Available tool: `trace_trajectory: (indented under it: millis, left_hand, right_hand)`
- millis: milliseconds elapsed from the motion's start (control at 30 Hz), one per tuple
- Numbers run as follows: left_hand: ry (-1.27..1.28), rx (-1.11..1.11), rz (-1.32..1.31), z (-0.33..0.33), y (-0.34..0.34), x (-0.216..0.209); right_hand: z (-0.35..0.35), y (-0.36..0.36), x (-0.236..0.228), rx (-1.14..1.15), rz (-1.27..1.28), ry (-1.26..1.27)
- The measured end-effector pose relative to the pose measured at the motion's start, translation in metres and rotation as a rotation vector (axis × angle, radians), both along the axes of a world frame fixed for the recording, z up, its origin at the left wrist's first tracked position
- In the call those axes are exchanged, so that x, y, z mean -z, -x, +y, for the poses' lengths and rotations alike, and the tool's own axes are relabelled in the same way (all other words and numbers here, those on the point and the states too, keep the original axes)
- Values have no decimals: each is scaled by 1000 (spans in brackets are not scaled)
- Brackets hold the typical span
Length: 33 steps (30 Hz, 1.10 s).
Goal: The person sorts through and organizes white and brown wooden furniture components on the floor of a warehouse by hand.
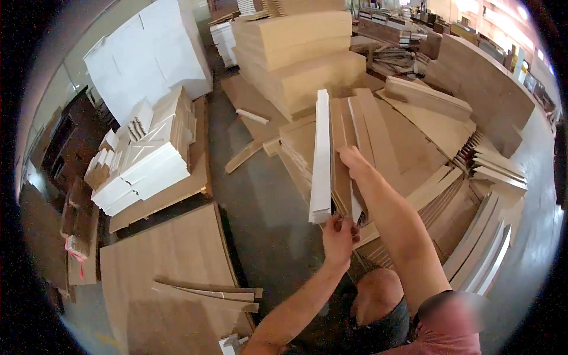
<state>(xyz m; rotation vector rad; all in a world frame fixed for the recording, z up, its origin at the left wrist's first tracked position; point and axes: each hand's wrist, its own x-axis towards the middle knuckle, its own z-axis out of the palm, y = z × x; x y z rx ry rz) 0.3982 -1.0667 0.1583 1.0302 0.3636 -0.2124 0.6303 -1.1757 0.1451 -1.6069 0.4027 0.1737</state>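
Observation:
A long brown cardboard strip [341, 136] lies lengthwise in front of me. My left hand [340, 236] pinches its near end, fingers closed. Farther up, my right hand [351, 161] grips the same strip along its right edge. Directly to the left is a stack of long white strips [321, 160], its near end close to my left fingertips. More brown cardboard [378, 133] lies to the right of the held strip, partly covered by my right forearm. How many layers my fingers hold cannot be made out.
Tall stacks of tan board [313, 53] stand ahead. White folded cartons [148, 171] sit on a pallet at left. Loose strips [207, 293] lie on a large brown sheet [165, 248] at lower left. More strip bundles [479, 236] flank my right side.

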Motion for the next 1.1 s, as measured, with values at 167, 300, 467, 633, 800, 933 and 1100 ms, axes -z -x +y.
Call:
trace_trajectory:
  millis: [167, 300, 467, 633, 800, 933, 1100]
  left_hand:
    - [106, 17, -10, -8, -1, -3]
    - [72, -18, -24, 2, -3, 9]
    - [100, 8, -69, -4, 0, 18]
    - [42, -51, -78, -5, 2, 24]
    - [67, -21, -129, -4, -3, 46]
    - [29, 79, -35, 1, -7, 61]
    - [31, 36, -121, -4, -2, 66]
  right_hand:
    - [-43, -47, 48, -340, -268, 755]
    - [0, -18, 16, -47, -50, 323]
    - [4, 4, -6, 81, -104, 468]
    - [12, 19, -31, 12, -73, 529]
    - [9, 23, -33, -73, -227, 838]
    - [17, 31, -25, -94, -223, 905]
    - [29, 53, -32, -202, -202, 1188]
